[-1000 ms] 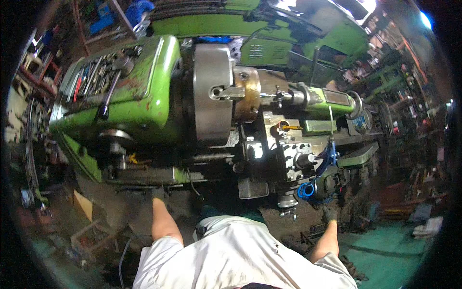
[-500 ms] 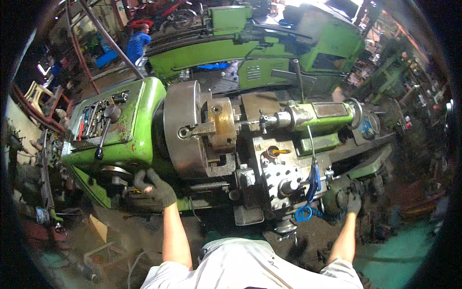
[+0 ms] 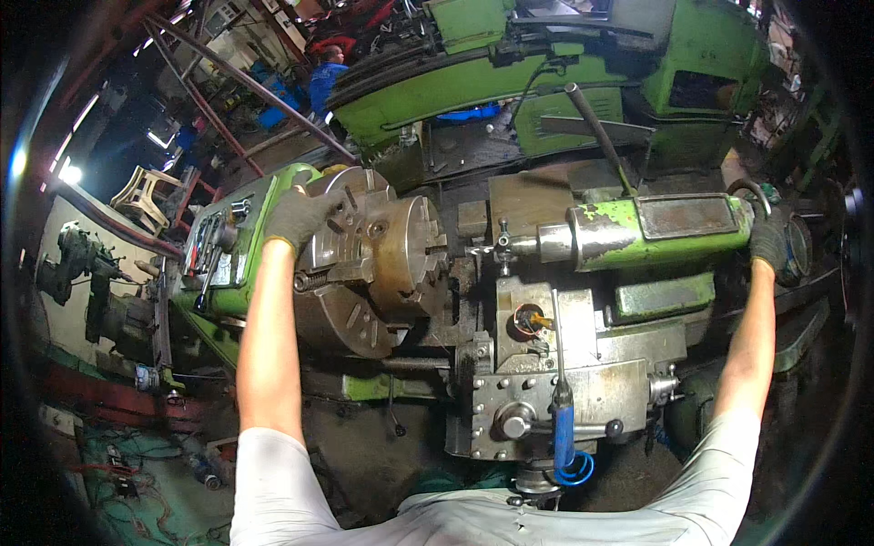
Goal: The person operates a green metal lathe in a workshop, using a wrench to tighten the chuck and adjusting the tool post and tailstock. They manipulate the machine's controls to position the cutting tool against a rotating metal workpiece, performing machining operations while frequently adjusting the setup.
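My left hand [image 3: 296, 217], in a dark grey glove, lies against the left rim of the large metal lathe chuck [image 3: 350, 314], beside the green headstock [image 3: 278, 196]. Its fingers look stretched out, with nothing held in them. Within the chuck's jaws sits a smaller round chuck-like piece [image 3: 401, 250]. My right hand [image 3: 769, 241], gloved too, is closed round the rim of the handwheel [image 3: 748, 189] at the right end of the green tailstock [image 3: 669, 232]. A drill bit [image 3: 480, 249] points from the tailstock's drill chuck [image 3: 503, 247] toward the smaller piece, a gap between them.
Below the tailstock are the tool post [image 3: 516, 420] and a blue-handled tool [image 3: 564, 437] with a coiled blue cord. Loose tools lie on the headstock top. Behind stands another green machine [image 3: 583, 82]; a person in blue [image 3: 325, 82] is at the far left.
My left hand has risen from the headstock's front to the chuck rim. My right hand has moved up from beside the carriage to the tailstock handwheel. The chuck has turned, and the view has shifted.
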`<state>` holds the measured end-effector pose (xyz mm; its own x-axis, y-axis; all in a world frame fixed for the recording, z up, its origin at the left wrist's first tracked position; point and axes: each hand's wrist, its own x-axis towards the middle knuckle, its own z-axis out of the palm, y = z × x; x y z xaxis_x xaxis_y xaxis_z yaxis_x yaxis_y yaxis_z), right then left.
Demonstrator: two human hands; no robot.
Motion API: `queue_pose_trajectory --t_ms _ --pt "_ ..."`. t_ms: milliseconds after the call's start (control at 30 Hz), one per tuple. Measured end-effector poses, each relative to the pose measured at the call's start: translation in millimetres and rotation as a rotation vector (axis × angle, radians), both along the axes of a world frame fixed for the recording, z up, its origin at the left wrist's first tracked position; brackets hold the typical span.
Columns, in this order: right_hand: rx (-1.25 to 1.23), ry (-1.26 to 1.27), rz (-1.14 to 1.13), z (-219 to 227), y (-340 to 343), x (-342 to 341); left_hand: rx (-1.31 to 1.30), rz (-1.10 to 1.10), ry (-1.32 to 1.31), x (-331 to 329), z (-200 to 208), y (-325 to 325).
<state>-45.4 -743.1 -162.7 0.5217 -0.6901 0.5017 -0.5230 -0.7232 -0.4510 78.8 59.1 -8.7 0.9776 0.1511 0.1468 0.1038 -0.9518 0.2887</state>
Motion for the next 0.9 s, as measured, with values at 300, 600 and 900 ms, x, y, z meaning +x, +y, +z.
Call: queue_pose_trajectory --t_ms 300,600,900 --pt "-0.459 0.267 0.006 -58.1 -98.8 -5.8 -0.148 -0.07 0.104 14.5 -0.8 7.2" --pt "0.009 0.03 -0.047 -1.6 -32.3 5.7 -0.299 -0.071 -0.094 -18.9 -54.2 77.0" --pt "0.185 -0.435 -0.174 -70.5 68.9 -157.5 -0.231 0.11 -0.412 -134.2 -100.7 49.0"
